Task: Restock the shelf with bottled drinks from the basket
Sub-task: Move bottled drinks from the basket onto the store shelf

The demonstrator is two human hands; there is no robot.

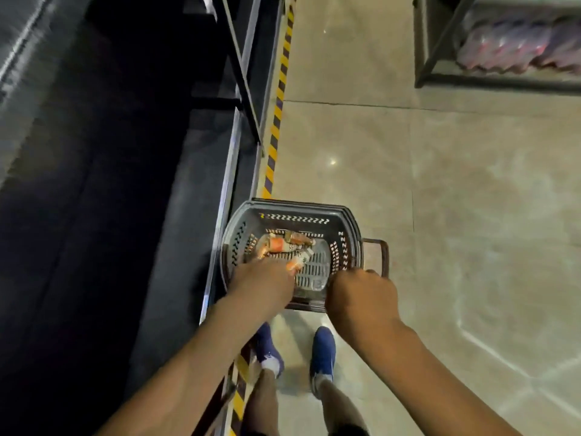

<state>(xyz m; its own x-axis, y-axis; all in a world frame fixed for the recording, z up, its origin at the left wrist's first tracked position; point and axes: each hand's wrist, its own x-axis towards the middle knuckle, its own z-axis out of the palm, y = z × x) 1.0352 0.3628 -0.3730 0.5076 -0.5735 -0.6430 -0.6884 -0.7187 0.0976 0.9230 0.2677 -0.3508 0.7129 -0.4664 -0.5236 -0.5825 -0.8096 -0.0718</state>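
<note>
A grey perforated plastic basket (292,206) is seen standing on the beige tiled floor (440,190), set close against the base of the dark metal shelf (224,196) on the left, with a brown loop handle (383,256) folded out on its right side. A small heap of orange-and-white labelled drink bottles (284,244) is lain flat in the far left part of its bottom; their exact number cannot be counted through the blur. The left hand (264,280) is reached down into the basket and is laid over the nearest bottle, of which only an orange-and-white end is shown past the knuckles; the fingers are hidden under the back of the hand, so whether the bottle is gripped cannot be told. The right hand (361,295) is held as a fist at the near right corner of the basket, fingers curled over the rim, which appears to be gripped. A yellow-and-black striped tape (277,121) is run along the floor beside the shelf. Two blue shoes (323,350) are shown below the basket. At the upper right a second metal rack (440,77) is cut off by the frame edge, and wrapped packs of reddish bottles (515,45) on it are smeared by motion — the shelf interior on the left is too dark to be made out.
</note>
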